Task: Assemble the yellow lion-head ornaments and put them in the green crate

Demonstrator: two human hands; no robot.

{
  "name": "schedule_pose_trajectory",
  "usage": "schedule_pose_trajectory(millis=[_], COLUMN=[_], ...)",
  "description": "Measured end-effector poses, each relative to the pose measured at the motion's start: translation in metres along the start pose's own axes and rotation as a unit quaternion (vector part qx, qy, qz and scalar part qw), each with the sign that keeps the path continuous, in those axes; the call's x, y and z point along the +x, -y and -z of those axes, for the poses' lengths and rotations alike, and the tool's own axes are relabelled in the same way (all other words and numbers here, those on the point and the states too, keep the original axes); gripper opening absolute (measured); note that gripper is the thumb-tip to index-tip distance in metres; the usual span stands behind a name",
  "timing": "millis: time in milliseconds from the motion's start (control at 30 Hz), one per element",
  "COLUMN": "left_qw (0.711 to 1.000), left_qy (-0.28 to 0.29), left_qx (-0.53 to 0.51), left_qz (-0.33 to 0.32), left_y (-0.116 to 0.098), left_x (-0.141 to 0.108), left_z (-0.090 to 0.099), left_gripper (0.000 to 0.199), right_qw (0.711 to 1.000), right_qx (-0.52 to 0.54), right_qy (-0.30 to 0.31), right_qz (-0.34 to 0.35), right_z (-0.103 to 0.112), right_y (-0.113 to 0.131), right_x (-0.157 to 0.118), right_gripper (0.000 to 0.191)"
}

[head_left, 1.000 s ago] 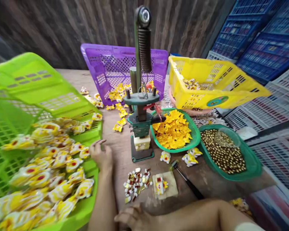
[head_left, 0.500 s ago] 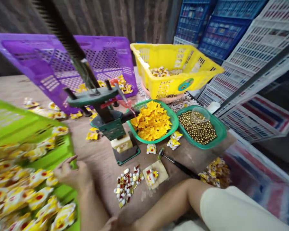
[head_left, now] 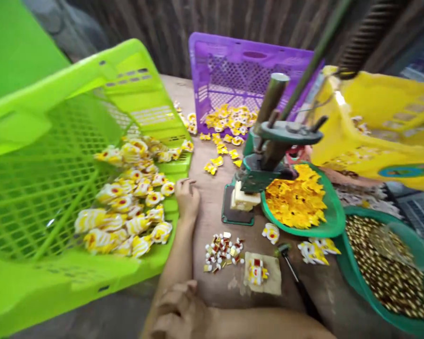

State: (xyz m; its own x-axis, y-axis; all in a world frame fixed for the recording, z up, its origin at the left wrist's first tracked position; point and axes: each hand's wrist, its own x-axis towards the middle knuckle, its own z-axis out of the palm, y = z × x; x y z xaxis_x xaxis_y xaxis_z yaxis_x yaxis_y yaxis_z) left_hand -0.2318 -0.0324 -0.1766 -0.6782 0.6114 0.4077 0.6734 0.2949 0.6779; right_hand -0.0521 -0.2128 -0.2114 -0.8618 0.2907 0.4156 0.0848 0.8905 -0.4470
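Your left hand point(head_left: 187, 200) is resting at the right edge of the lime-green basket point(head_left: 127, 273), its fingers loosely bent and grasping nothing visible. Just beside it, inside the basket, yellow-and-white pieces point(head_left: 122, 202) are lying in a loose heap. Your right hand point(head_left: 180, 308) is lying across your left forearm point(head_left: 178, 256), fingers curled; its palm is hidden, so whether it is clasping anything cannot be told. To the right of that forearm, a cluster of small white, red and gold parts point(head_left: 224, 252) is spreading over the table point(head_left: 210, 212), near a pale pad point(head_left: 273, 278) bearing one more piece point(head_left: 256, 272). A sideways swing of your left arm could scatter those parts, since they are sitting loose with nothing fencing them in. Your right forearm point(head_left: 261, 320) is crossing close below the pad, so lifting it carelessly could knock the piece or catch the hammer point(head_left: 293, 270). Pressing on the basket's edge might tip pieces out, as some are lying near its rim.
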Motion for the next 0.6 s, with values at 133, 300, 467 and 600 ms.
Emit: schedule_pose_trajectory(millis=[133, 300, 467, 600], left_qw=[1.000, 0.997, 0.995, 0.994], left_qy=[-0.004, 0.017, 0.026, 0.029], left_qx=[0.027, 0.066, 0.091, 0.099], left_qz=[0.008, 0.022, 0.022, 0.023], left_y=[-0.002, -0.013, -0.016, -0.016], left_x=[-0.004, -0.004, -0.005, -0.005], left_z=[0.000, 0.007, 0.009, 0.009], left_gripper=[0.029, 0.029, 0.031, 0.031], right_qw=[0.995, 0.990, 0.989, 0.987], right_qx=[0.090, 0.128, 0.135, 0.144], right_qy=[-0.025, -0.060, -0.052, -0.072], right_qz=[0.041, -0.010, -0.008, 0.011], right_z=[0.020, 0.035, 0.031, 0.027], right_y=[0.000, 0.007, 0.006, 0.003], right_x=[0.005, 0.009, 0.008, 0.007], right_gripper=[0.018, 0.019, 0.017, 0.018])
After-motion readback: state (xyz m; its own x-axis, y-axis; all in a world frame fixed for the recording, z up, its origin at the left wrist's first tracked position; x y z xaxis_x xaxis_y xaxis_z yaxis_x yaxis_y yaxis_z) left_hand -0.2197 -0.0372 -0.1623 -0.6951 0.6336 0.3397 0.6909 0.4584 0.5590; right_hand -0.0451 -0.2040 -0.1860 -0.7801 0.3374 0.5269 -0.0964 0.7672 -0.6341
